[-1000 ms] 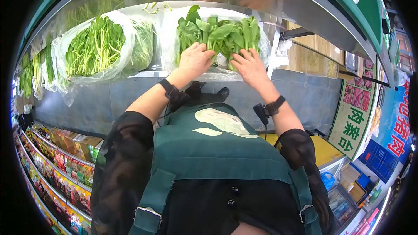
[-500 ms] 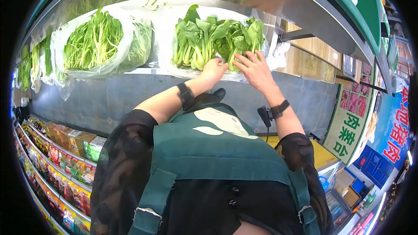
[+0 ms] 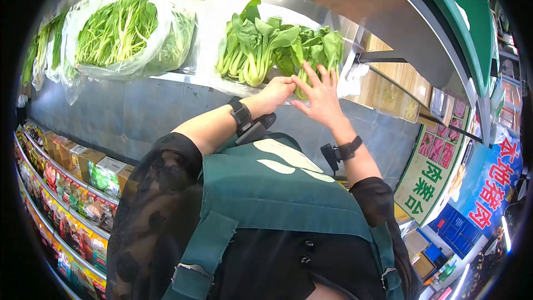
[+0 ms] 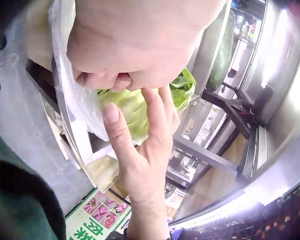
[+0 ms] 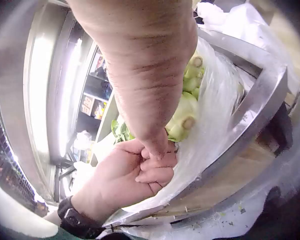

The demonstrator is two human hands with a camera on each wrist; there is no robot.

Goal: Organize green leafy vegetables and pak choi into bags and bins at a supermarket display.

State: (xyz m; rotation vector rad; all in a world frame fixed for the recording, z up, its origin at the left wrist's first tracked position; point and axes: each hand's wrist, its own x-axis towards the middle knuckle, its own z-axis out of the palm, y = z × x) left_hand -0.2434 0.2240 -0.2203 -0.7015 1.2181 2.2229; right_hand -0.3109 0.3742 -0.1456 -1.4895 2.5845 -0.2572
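Bunches of bok choy (image 3: 252,50) lie side by side in a plastic-lined spot on the counter, pale stem ends toward the person. My right hand (image 3: 319,97) spreads its fingers over the front of the right-hand bunches, fingertips on the leaves and stems. Beside it, at the front edge of the greens, is my left hand (image 3: 276,91) with its fingers curled in. The right wrist view shows that left palm (image 5: 120,175) facing up with nothing lying in it. Pale bok choy stem ends (image 5: 182,122) show just beyond the hands.
A plastic bag of thin leafy greens (image 3: 119,33) stands to the left on the counter. Overhead runs a metal shelf edge (image 3: 413,22). Shelves of packaged goods (image 3: 72,205) stand behind at the left, and a green-and-white sign (image 3: 425,189) is at the right.
The left hand has moved from on top of the greens down and right to their front edge, close to the right hand. The right hand's fingers have spread wider. The head view has shifted.
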